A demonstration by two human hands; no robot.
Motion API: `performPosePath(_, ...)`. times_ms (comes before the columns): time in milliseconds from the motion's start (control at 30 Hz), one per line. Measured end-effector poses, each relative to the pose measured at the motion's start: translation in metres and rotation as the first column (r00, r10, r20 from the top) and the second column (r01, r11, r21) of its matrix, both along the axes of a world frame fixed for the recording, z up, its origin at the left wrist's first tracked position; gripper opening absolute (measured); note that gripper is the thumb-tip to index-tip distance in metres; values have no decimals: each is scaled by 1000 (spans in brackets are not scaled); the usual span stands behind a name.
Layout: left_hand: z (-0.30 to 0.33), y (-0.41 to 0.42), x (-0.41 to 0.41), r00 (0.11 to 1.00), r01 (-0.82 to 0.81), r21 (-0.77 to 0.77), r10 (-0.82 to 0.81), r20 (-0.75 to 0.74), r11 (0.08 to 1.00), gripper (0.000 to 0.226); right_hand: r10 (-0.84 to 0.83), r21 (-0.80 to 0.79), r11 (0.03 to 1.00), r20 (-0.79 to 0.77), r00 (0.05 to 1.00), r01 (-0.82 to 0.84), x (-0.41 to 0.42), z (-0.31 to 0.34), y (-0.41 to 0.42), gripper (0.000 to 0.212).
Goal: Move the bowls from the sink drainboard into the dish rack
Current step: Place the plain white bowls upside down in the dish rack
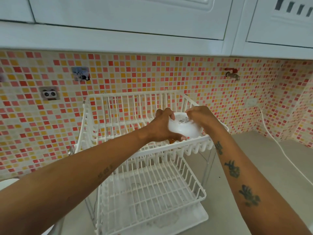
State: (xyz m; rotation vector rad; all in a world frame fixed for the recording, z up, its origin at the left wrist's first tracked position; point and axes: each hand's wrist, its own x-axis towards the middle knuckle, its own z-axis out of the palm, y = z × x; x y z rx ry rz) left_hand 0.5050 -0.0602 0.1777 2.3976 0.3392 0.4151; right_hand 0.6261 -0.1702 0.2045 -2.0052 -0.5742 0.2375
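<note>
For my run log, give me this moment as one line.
step: placing bowl | bowl: white, upside down, over upper rack tier | left hand: gripping bowl | right hand: gripping bowl | lower tier: no bowls visible

The wall (152, 73) had small pink and orange mosaic tiles. White cabinets (128, 17) hung above. The counter (254, 167) was grey.

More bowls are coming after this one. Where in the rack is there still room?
Upper tier: free left of the bowl; crowded at its right front corner, where both hands grip it. Lower tier: bare throughout.
</note>
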Motion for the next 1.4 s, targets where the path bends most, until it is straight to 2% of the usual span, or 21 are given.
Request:
performPosePath(100,0,-2,-2,1000,6,-18,-7,-7,1000,76,-4,-6,1000,13,1000,4,1,-1,1,39)
performPosePath(200,10,-2,-6,1000,-3,-63,2,-24,998,79,-23,28,999,119,993,20,-1,-1,0,28)
performPosePath(300,36,-4,-26,999,-29,-276,34,13,961,71,-36,175,984,303,952,-18,-10,5,-4,26)
performPosePath(400,61,1,-75,978,16,-426,74,194,904,53,-11,319,937,429,903,-140,-40,15,-2,23)
performPosePath(500,67,21,-146,912,36,-464,161,377,885,41,118,474,832,356,927,-288,-94,28,17,17)
performPosePath(633,46,73,-250,794,-178,-461,404,454,869,31,409,632,612,262,874,-476,-199,43,60,18)
performPosePath(733,19,111,-332,650,-370,-572,644,403,732,32,618,631,486,240,748,-604,-282,34,101,20)
performPosePath(800,-8,132,-381,529,-469,-650,780,334,597,41,716,580,460,204,668,-672,-329,14,129,19)
performPosePath(867,-39,146,-421,411,-527,-716,875,255,457,50,790,517,473,111,604,-713,-370,-19,157,18)
performPosePath(967,-85,154,-466,263,-575,-771,955,140,272,42,847,407,516,-107,521,-754,-422,-89,198,21)
performPosePath(1100,-148,148,-507,94,-675,-734,995,16,76,54,773,214,596,-412,482,-774,-470,-190,229,29)
performPosePath(1167,-181,142,-523,50,-678,-735,996,-68,-16,55,707,114,611,-523,475,-784,-485,-228,233,39)
performPosePath(1233,-216,138,-535,44,-666,-741,986,-160,-90,54,673,48,630,-533,513,-775,-495,-255,233,41)
performPosePath(1300,-248,138,-542,26,-652,-745,977,-211,-143,45,662,69,663,-519,541,-746,-502,-280,235,38)
performPosePath(1400,-273,134,-540,-10,-652,-727,961,-276,-215,41,621,32,651,-596,508,-758,-515,-309,233,43)
